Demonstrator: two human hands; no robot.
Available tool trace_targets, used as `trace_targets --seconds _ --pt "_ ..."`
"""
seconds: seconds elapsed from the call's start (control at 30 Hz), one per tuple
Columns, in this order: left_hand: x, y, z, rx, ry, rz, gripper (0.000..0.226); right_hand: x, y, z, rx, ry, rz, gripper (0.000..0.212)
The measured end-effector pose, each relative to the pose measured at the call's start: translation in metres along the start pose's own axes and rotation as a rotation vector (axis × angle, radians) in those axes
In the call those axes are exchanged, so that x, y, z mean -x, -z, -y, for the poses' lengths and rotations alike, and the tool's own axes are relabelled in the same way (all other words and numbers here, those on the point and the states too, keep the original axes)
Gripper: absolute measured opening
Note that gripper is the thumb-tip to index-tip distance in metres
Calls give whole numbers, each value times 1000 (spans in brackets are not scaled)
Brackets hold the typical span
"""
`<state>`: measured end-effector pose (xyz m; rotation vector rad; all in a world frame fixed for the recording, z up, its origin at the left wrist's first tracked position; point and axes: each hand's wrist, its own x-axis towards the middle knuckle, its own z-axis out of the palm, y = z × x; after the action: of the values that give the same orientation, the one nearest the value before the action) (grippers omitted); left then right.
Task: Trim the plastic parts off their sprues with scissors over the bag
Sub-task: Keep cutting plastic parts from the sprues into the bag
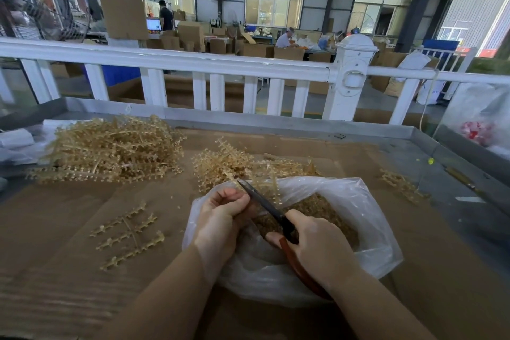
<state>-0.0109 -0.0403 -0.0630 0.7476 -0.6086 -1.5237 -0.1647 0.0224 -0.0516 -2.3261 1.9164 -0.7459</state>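
Right hand (317,243) grip closed round scissors (265,208) handle; left hand (223,215) pinches sprue (265,188) over bag (358,201)

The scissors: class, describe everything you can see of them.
The scissors have dark, narrow metal blades and reddish-brown handles. The right hand grips the handles; the blades point up-left, above the open clear plastic bag, their tip beside the left hand and a tan sprue. Whether the blades are parted cannot be told.
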Motion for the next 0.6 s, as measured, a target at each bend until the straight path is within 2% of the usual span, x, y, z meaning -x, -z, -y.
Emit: trace_targets --seconds 0.6 --pt "2 -1 1 -95 -20 14 28 -1 -2 0 97 29 -22 38"
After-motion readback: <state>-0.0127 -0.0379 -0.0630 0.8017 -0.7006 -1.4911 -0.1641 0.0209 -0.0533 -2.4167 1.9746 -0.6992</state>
